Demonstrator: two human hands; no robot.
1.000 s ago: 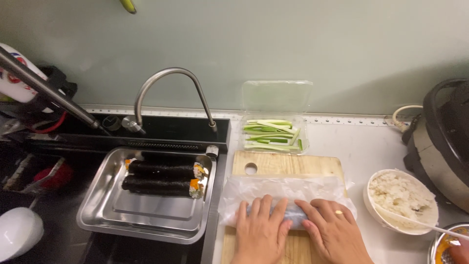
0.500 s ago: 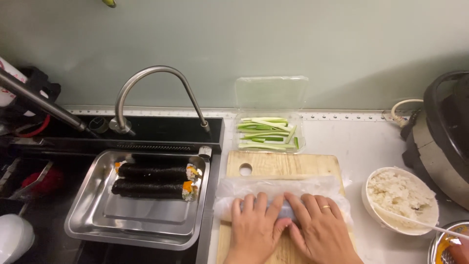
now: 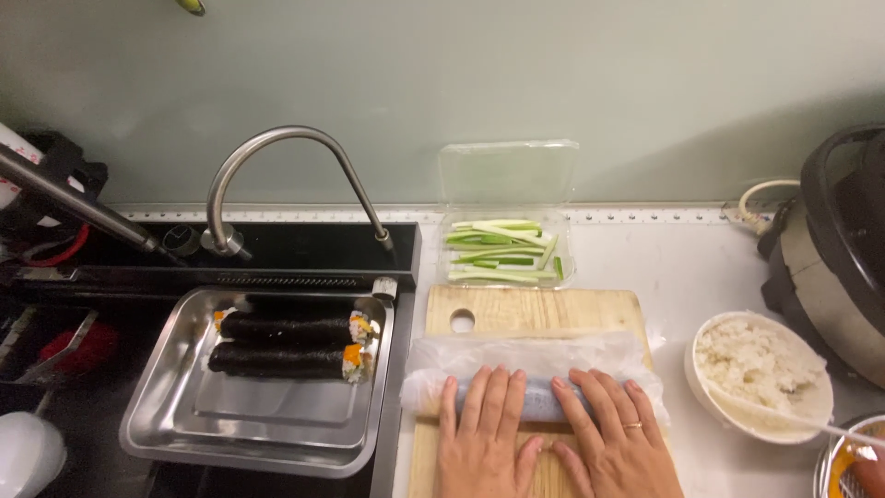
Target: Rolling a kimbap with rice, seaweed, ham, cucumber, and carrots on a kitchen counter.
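Note:
Both my hands press side by side on a roll wrapped in a clear plastic-covered mat (image 3: pixel 535 369) lying on a wooden cutting board (image 3: pixel 530 309). My left hand (image 3: pixel 484 438) covers the roll's left half, fingers flat over it. My right hand (image 3: pixel 618 433), with a ring on one finger, covers the right half. The roll's dark filling shows bluish between my fingers. Two finished seaweed rolls (image 3: pixel 290 344) lie in a steel tray (image 3: pixel 249 420) to the left.
A clear box of cucumber strips (image 3: pixel 507 251) stands behind the board. A white bowl of rice (image 3: pixel 761 373) sits at the right, beside a dark rice cooker (image 3: pixel 834 249). A curved tap (image 3: pixel 277 184) rises over the black sink at the left.
My view has shifted slightly, so everything sits a little further left and lower. Both hands stay pressed on the wrapped roll, moved a touch toward me.

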